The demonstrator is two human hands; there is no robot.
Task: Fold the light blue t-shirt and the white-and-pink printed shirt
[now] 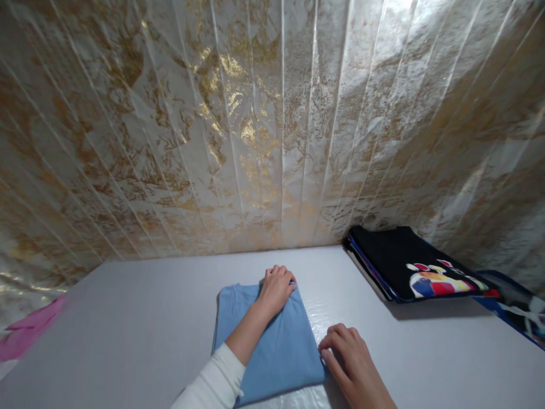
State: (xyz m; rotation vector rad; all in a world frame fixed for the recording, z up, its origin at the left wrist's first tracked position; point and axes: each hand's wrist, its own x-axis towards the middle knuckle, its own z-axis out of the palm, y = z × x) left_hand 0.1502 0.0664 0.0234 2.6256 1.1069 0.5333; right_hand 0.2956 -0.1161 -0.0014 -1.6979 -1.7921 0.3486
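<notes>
A folded light-blue shirt [285,358] lies flat on the white table. My left hand [277,288], in a white sleeve, reaches across it to the far right corner, its fingers bent and closed over the edge there. At the near right corner is my right hand [351,360], thumb and forefinger drawn together at the shirt's side edge. Its fingertips partly hide what they pinch. Glossy, see-through film [315,312] shows beside the shirt's right side and below its near edge.
A stack of folded dark clothes [383,255], topped by a black one with a colourful print, sits at the back right. Another dark garment [522,309] lies at the right edge. Pink cloth [34,329] shows at far left. Gold-patterned shiny sheeting [255,125] hangs behind the table [149,329].
</notes>
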